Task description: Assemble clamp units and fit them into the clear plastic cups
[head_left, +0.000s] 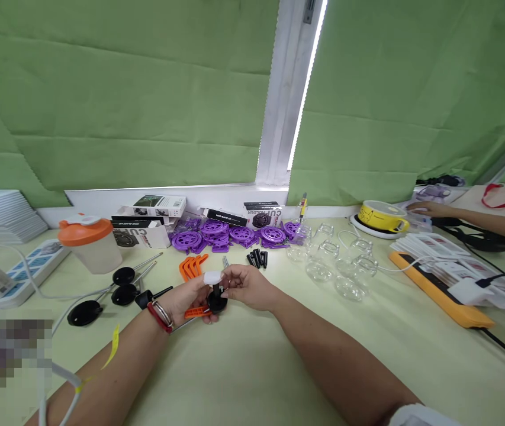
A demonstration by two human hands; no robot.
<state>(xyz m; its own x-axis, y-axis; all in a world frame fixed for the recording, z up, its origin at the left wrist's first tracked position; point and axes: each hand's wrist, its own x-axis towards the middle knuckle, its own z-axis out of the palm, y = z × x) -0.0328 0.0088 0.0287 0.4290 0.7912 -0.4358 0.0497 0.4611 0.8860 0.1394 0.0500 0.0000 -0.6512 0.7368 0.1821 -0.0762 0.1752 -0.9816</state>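
Just in front of me, my left hand [185,300] is closed around a black round part [216,303] that has an upright black neck. An orange bracket [196,312] sits against it in the same hand, and a thin metal rod runs out below the wrist. White wrapping [212,277] covers the left thumb tip. My right hand [250,287] pinches at the top of the black part; whether a small piece is between its fingertips cannot be made out. Beyond the hands lie loose orange brackets [192,266] and short black tubes [258,258]. Black discs with rods [124,294] rest left.
Purple wheel-shaped parts [187,240] are heaped at the back by cup holder boxes [139,235]. Several clear glasses [318,270] stand to the right. Farther right are a yellow bowl [379,218], an orange power strip [438,293] and another person's arm [478,220]. An orange-lidded shaker [92,248] stands left.
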